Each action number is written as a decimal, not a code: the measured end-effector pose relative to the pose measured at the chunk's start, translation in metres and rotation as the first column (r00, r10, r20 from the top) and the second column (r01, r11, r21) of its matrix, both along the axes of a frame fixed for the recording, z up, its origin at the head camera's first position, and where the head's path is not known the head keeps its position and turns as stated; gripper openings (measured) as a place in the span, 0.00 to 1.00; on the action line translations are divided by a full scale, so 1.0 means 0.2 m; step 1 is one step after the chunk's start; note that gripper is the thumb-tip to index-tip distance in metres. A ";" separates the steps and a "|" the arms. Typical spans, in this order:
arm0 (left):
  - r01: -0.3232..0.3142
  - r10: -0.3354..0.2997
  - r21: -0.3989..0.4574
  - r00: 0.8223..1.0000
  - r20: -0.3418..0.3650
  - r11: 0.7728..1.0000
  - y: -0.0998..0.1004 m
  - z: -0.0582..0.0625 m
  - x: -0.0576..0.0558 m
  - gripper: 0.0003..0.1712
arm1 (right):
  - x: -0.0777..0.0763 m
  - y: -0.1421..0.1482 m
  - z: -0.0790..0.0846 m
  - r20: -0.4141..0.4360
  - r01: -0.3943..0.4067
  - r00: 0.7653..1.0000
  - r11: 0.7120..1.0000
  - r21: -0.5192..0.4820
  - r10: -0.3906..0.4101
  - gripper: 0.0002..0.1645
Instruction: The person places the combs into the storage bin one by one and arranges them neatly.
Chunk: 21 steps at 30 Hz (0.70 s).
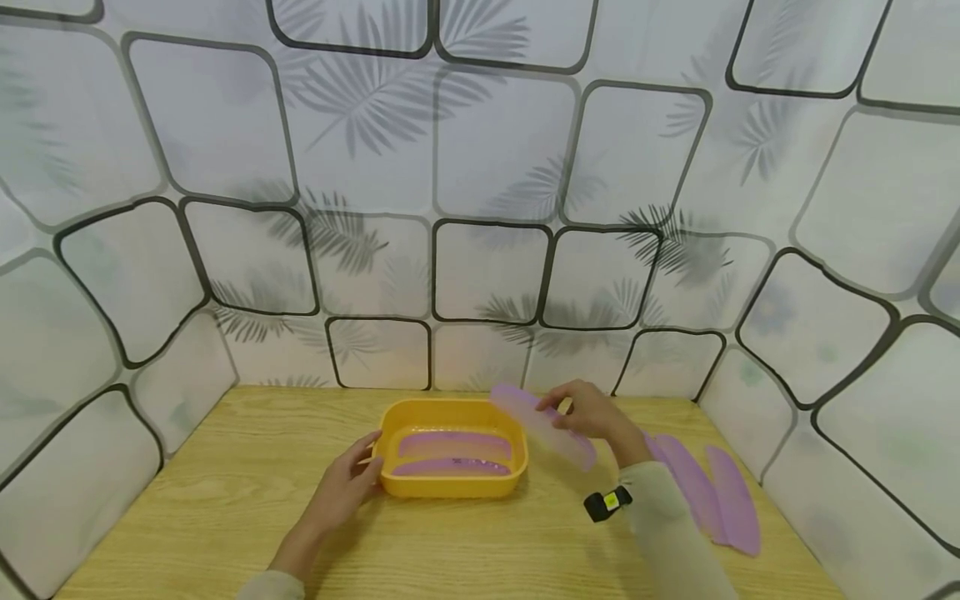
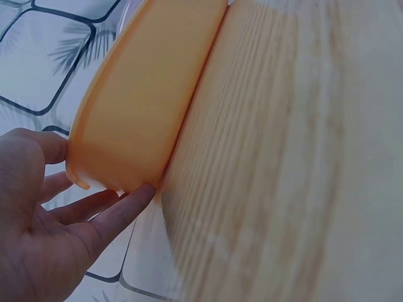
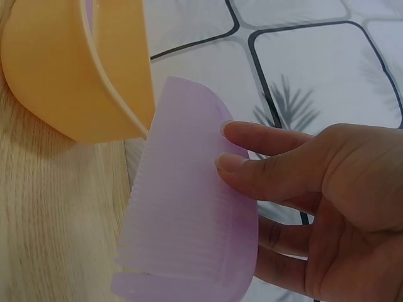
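A pale purple, translucent comb (image 1: 577, 448) is in my right hand (image 1: 588, 410), pinched between thumb and fingers along its smooth back. In the right wrist view the comb (image 3: 182, 189) shows its fine teeth, which point toward the table side. It is tilted in the air just beside the right end of a yellow plastic basin (image 1: 450, 487). Two purple combs (image 1: 450, 468) lie inside the basin, side by side. My left hand (image 1: 339, 487) holds the basin's left end, its fingers and thumb spread about the corner, as the left wrist view also shows.
More purple combs (image 1: 733, 500) lie overlapping on the wooden table (image 1: 247, 467) at the right, partly behind my right forearm. A patterned white wall covering (image 1: 487, 275) stands along the table's back and sides. A small black device (image 1: 607, 503) is on my right wrist.
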<state>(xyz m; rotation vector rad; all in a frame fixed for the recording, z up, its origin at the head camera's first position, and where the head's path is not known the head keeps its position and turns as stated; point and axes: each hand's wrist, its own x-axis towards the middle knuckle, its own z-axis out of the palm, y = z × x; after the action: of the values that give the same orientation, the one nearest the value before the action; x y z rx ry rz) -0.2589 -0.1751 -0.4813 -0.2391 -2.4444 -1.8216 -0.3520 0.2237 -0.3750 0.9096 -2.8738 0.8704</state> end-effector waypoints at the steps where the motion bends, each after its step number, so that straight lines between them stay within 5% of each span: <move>1: 0.003 -0.003 0.000 1.000 -0.002 1.000 0.00 0.00 0.00 0.30 | 0.00 -0.01 0.00 0.006 -0.001 1.000 1.000 -0.001 0.001 0.15; 21: -0.002 0.002 -0.004 1.000 0.017 1.000 0.00 0.00 -0.01 0.30 | -0.02 -0.14 0.00 -0.020 -0.060 0.998 0.998 0.026 0.061 0.14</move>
<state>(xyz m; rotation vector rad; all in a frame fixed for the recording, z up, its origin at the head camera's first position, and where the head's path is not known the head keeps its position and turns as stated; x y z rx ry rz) -0.2603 -0.1749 -0.4812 -0.2221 -2.4580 -1.8259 -0.3563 0.1954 -0.3743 1.0069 -2.8603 0.8262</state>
